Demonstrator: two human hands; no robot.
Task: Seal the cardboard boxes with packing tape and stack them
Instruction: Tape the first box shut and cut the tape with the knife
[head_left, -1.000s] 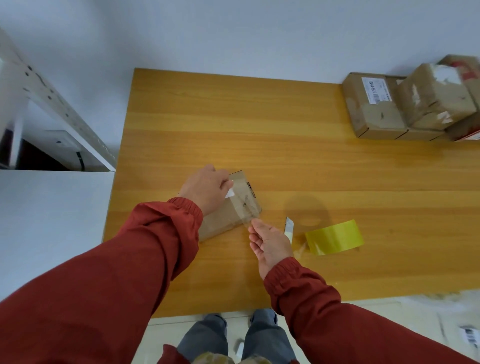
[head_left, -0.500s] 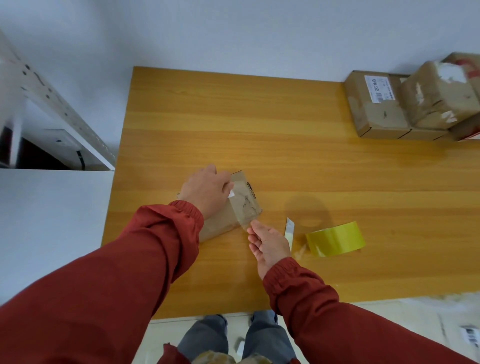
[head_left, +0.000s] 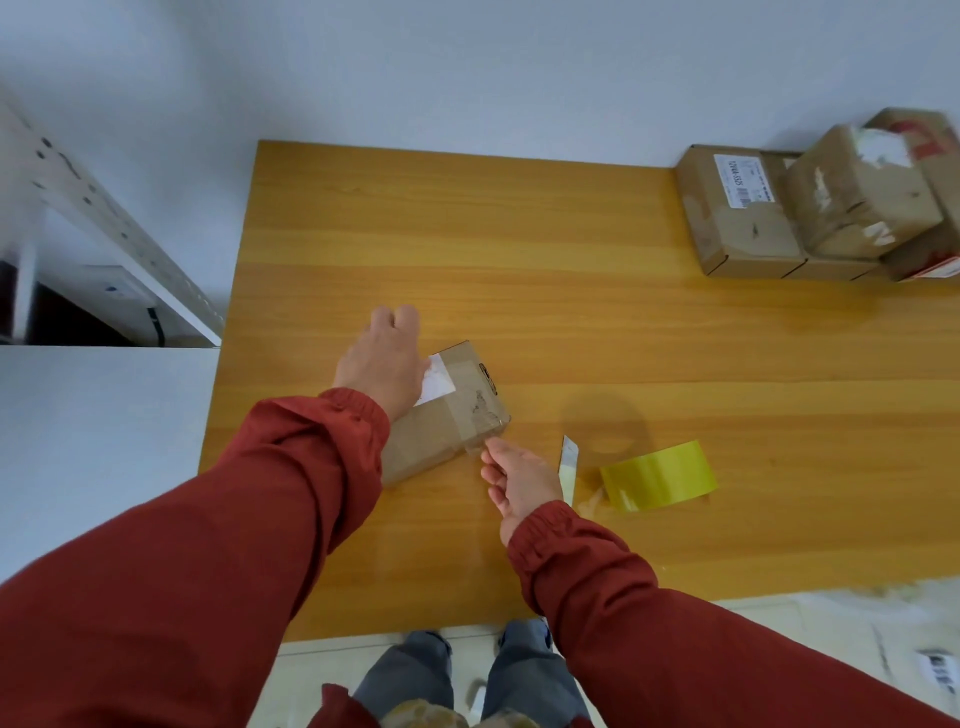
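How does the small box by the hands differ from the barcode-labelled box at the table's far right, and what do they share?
The small box lies alone near the front, under the left hand; the barcode-labelled box sits untouched against other boxes. A clear tape strip crosses the small box, its end pinched by the right hand; the barcode-labelled box shows no such strip plainly. Both are brown cardboard with white labels.

A wooden table (head_left: 519, 234) is set against a pale grey wall (head_left: 467, 67); a white perforated shelving frame (head_left: 104, 223) is seen at left, a light floor (head_left: 831, 623) below.
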